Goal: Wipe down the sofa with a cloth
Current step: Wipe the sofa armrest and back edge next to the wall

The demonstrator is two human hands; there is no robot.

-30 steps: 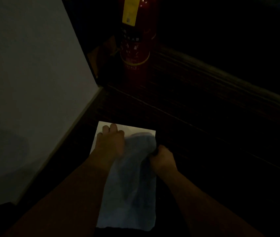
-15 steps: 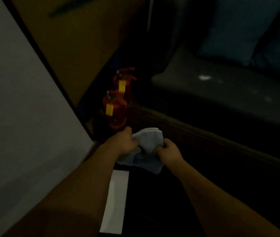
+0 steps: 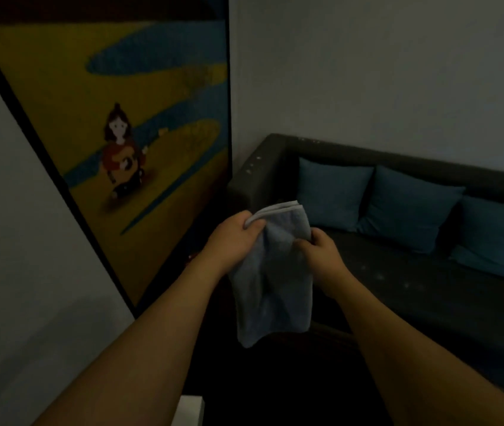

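Cloth: pale blue-grey cloth [image 3: 275,272], soft and folded into several layers; the layered edges show at its top, and the lower end hangs loose to an uneven corner.
Cloth place: held up in the air in front of the dark sofa [image 3: 413,290], before the sofa's left armrest end, not touching the seat.
Left hand: left hand [image 3: 232,235] grips the cloth's upper left edge, thumb over the folded layers, fingers curled round them; forearm reaches up from the lower left.
Right hand: right hand [image 3: 318,247] pinches the cloth's right edge a little lower, fingers curled into the fabric.
Cloth axis: long axis runs near upright, folded end up towards the sofa back, loose end down.
Sofa: dark upholstery with pale specks on the seat and armrest; three teal cushions [image 3: 407,207] lean along its back.
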